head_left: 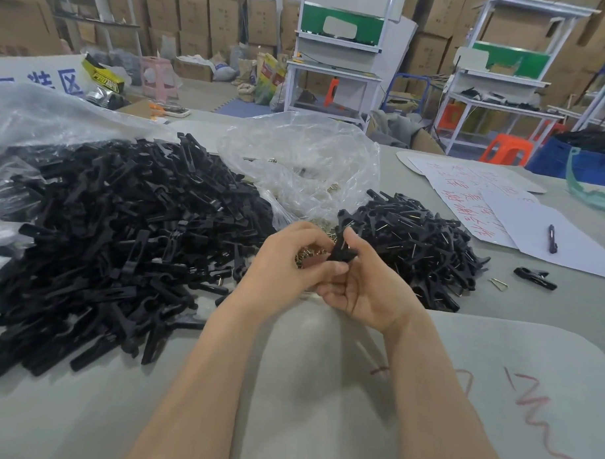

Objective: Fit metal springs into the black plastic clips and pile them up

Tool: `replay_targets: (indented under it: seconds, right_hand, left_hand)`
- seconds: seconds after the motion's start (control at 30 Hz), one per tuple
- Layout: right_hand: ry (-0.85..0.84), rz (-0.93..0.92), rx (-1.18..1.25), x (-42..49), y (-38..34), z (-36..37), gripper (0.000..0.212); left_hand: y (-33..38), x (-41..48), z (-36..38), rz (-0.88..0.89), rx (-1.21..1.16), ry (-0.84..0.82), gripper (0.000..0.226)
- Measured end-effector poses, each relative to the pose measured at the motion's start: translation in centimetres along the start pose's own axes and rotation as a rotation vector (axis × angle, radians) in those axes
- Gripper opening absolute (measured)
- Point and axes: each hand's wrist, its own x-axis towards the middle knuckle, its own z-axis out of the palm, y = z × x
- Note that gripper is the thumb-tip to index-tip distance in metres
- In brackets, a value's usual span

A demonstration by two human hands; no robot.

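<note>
Two bare hands meet over the grey desk (306,384) and share one small black plastic clip (341,252). The left hand (291,260) has its fingers curled, with the thumb pinching the clip's lower end. The right hand (364,288) cups it from below, thumb laid up along its side. The clip's long axis stands nearly upright, tipped slightly away from the person; a thin pale line on it may be a spring leg, but I cannot tell whether it is seated.

Just behind the hands lies a heap of small brass-coloured metal springs (323,230), spilling from a crumpled clear plastic bag (296,160). The pile of finished black clips with springs (417,247) sits just beside the right hand, which is the nearer one, so the drop probably goes rightward. The large heap of bare black clip halves (122,240) spreads to the left.
</note>
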Motion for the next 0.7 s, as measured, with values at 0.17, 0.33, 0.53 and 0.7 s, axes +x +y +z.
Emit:
replay_targets:
  seconds: [0.17,0.33,0.53,0.7]
  right_hand:
    - [-0.008,-0.005,-0.020,0.5,0.7,-0.1,0.049]
    - [-0.051,0.013,0.032,0.7,1.3,-0.2,0.034]
    - [-0.029,0.007,0.087,0.8,1.8,-0.2,0.028]
    - [-0.019,-0.007,0.047,1.0,2.0,-0.4,0.037]
  left_hand:
    - [-0.3,0.0,-0.1,-0.051,0.035,-0.053,0.021]
    - [-0.5,-0.3,-0.3,-0.093,0.035,-0.096,0.025]
    - [-0.7,-0.3,-0.3,-0.100,0.029,-0.112,0.023]
    - [-0.7,-0.3,-0.4,-0.060,0.056,-0.105,0.021]
